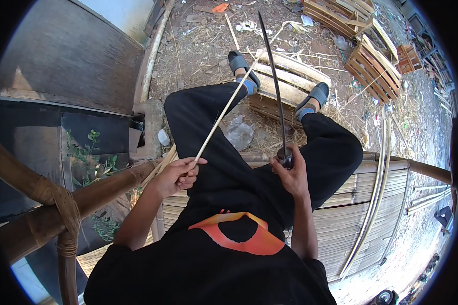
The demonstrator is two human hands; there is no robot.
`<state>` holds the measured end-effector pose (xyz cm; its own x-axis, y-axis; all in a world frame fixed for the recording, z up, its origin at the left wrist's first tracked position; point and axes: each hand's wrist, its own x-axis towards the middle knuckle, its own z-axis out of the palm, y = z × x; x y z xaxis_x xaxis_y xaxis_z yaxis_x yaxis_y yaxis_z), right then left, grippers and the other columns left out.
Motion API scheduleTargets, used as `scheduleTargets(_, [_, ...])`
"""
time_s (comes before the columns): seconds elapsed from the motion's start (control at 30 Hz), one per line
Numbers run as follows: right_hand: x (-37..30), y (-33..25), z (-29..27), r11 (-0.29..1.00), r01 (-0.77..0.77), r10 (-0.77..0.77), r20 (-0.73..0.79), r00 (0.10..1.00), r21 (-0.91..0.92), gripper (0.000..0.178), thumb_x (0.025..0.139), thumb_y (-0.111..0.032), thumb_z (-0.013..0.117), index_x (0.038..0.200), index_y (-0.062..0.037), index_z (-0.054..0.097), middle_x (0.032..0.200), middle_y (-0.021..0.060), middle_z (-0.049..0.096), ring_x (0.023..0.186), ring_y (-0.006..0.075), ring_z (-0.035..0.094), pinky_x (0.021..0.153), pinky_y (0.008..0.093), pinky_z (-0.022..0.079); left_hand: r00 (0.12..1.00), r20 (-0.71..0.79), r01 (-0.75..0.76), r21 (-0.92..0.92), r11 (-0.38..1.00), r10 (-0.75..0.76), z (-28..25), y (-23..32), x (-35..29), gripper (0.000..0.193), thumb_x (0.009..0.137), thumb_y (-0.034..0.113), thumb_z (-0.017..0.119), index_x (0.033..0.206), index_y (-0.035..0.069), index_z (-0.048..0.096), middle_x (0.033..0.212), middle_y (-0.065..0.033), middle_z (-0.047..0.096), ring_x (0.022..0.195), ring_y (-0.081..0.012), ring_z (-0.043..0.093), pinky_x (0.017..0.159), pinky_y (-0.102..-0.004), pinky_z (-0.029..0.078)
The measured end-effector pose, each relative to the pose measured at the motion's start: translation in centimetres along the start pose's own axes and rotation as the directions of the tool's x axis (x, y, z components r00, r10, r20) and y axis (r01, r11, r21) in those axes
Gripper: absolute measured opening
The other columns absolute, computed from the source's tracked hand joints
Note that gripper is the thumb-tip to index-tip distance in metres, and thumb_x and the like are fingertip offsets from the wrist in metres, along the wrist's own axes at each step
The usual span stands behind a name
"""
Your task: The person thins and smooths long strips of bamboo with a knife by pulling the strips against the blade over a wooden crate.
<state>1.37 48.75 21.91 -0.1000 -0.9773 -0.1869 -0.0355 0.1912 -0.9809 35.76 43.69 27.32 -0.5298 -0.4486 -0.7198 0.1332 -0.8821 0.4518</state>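
Pinching a pale strip [220,118], the left hand [179,176] is slanting it over the left leg [191,114] — the right hand [295,173] is clasping a long dark knife [277,84], pointing it forward.

Daylit brown dirt ground [196,53] lies far; a flat grey-brown wooden panel [81,56] stands left; a tan slatted bamboo platform [336,223], near right.

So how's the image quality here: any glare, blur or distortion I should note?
In the head view, glare washes out the ground at lower right; the black shirt loses detail; black corners frame the fisheye circle, and the bamboo rail seems to bow; the left hand, pale strip, right hand and long knife show no obvious motion blur.
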Motion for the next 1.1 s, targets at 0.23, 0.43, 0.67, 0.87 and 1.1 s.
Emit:
scheduleTargets(0.23, [2.5, 0.7, -0.7, 0.872, -0.02, 0.084, 0.109, 0.99, -0.49, 0.036, 0.074, -0.016, 0.073, 0.104, -0.0026, 0.057, 0.079, 0.021, 0.066, 0.077, 0.0393, 0.066, 0.069, 0.0431, 0.051, 0.992, -0.109, 0.068, 0.066, 0.995, -0.061, 3.9, -3.6, 11.6, 0.031, 0.108, 0.038, 0.034, 0.087, 0.017, 0.041, 0.061, 0.0097, 0.025, 0.047, -0.0024, 0.022, 0.04, -0.0207, 0.015])
scheduleTargets(0.43, [4.1, -0.1, -1.5, 0.723, 0.043, 0.127, 0.193, 0.973, -0.69, 0.04, 0.073, -0.024, 0.074, 0.106, -0.007, 0.058, 0.077, 0.0194, 0.067, 0.078, 0.0411, 0.066, 0.072, 0.0489, 0.052, 0.936, -0.108, -0.234, 0.519, 0.822, 0.334, 7.3, -1.7, 13.1, 0.031, 0.108, 0.034, 0.036, 0.086, 0.013, 0.042, 0.063, 0.0072, 0.032, 0.048, -0.0052, 0.028, 0.044, -0.024, 0.025])
scheduleTargets(0.67, [6.2, -3.8, -2.4, 0.661, 0.138, 0.035, 0.214, 0.976, -0.738, 0.056, 0.084, -0.059, 0.068, 0.1, -0.0053, 0.061, 0.061, 0.0185, 0.063, 0.066, 0.0405, 0.067, 0.06, 0.0481, 0.054, 0.756, 0.055, -0.384, 0.844, 0.374, 0.652, 9.1, -0.1, 12.8, 0.03, 0.107, 0.027, 0.04, 0.099, 0.0, 0.049, 0.063, -0.0105, 0.051, 0.052, -0.0249, 0.051, 0.054, -0.0379, 0.039])
scheduleTargets(0.87, [6.5, -4.6, -2.4, 0.578, 0.143, 0.069, 0.223, 0.972, -0.803, 0.058, 0.086, -0.063, 0.062, 0.095, -0.0057, 0.061, 0.061, 0.0185, 0.063, 0.065, 0.041, 0.066, 0.06, 0.0494, 0.053, 0.714, 0.096, -0.333, 0.918, 0.215, 0.693, 10.2, -0.3, 12.9, 0.025, 0.105, 0.021, 0.042, 0.104, -0.001, 0.052, 0.072, -0.0274, 0.06, 0.07, -0.0488, 0.06, 0.06, -0.0544, 0.044])
scheduleTargets(1.1, [7.3, -1.2, -3.5, 0.372, 0.285, -0.079, 0.275, 0.958, -0.884, 0.059, 0.081, -0.067, 0.064, 0.079, -0.0083, 0.06, 0.053, 0.0134, 0.059, 0.055, 0.0361, 0.064, 0.05, 0.0453, 0.051, 0.756, 0.109, -0.284, 0.943, 0.174, 0.645, 9.5, -1.0, 12.8, 0.025, 0.103, 0.018, 0.046, 0.103, -0.004, 0.056, 0.075, -0.0299, 0.06, 0.076, -0.0488, 0.061, 0.06, -0.0522, 0.044])
